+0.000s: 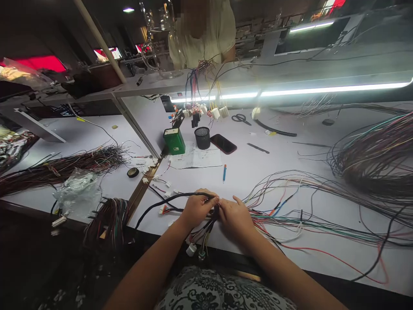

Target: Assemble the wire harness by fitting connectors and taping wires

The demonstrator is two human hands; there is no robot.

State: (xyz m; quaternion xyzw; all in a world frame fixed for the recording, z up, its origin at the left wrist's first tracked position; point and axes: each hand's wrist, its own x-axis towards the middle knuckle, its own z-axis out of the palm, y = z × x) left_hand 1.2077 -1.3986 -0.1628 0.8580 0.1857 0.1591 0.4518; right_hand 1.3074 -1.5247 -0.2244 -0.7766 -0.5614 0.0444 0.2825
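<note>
Both hands meet at a wire harness (pixel 174 197) over the front of the white table. My left hand (pixel 198 209) is closed round its black-sleeved bundle, which arcs off to the left. Close against it, my right hand (pixel 235 215) grips the same bundle where loose coloured wires (pixel 290 219) fan out to the right. Below the hands, short branches hang past the table edge, ending in a white connector (pixel 191 249) and a greyish connector (pixel 201 255). The exact spot between the fingertips is partly hidden.
A blue pen (pixel 224 174), phone (pixel 223 144), black mesh cup (pixel 202 138), green box (pixel 174 141) and scissors (pixel 241 119) lie farther back. A large wire bundle (pixel 377 159) fills the right. Black tape (pixel 133 172) and a plastic bag (pixel 77 189) sit left. A person (pixel 206 34) is opposite.
</note>
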